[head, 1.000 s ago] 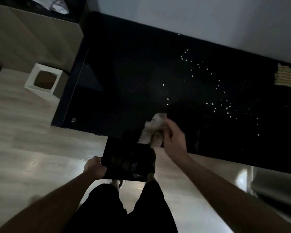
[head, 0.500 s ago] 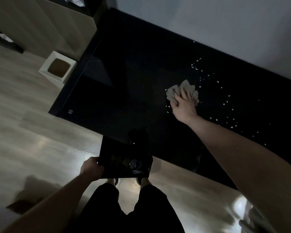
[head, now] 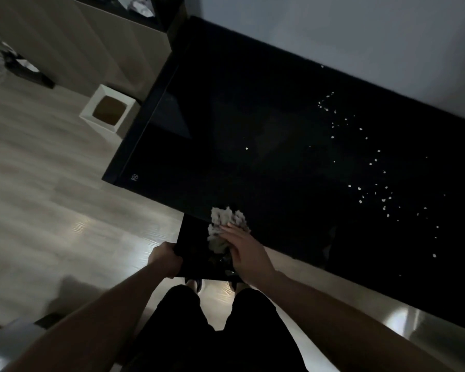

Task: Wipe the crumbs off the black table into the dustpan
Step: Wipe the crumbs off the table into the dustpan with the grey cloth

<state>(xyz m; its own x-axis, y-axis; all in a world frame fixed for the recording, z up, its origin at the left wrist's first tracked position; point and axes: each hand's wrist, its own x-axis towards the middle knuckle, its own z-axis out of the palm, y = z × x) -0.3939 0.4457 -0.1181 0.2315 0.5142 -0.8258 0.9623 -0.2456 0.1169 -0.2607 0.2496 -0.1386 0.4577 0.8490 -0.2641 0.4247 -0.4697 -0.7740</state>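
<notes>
The black table (head: 253, 116) stretches from upper left to lower right against the wall. Several pale crumbs (head: 373, 183) lie scattered over its right half, and one lone crumb (head: 247, 148) sits near the middle. My left hand (head: 164, 258) grips the left edge of a black dustpan (head: 192, 242), held just below the table's near edge. A crumpled pale cloth (head: 226, 221) hangs over that edge above the dustpan, with my right hand (head: 246, 251) holding it, fingers laid over it.
A white square bin (head: 108, 111) stands on the pale wood floor left of the table. A beige cabinet (head: 78, 41) fills the upper left. My dark-trousered legs (head: 212, 331) and feet are below the dustpan.
My right hand has dragged the cloth from the middle of the table back to the near edge above the dustpan. My left hand still holds the dustpan there.
</notes>
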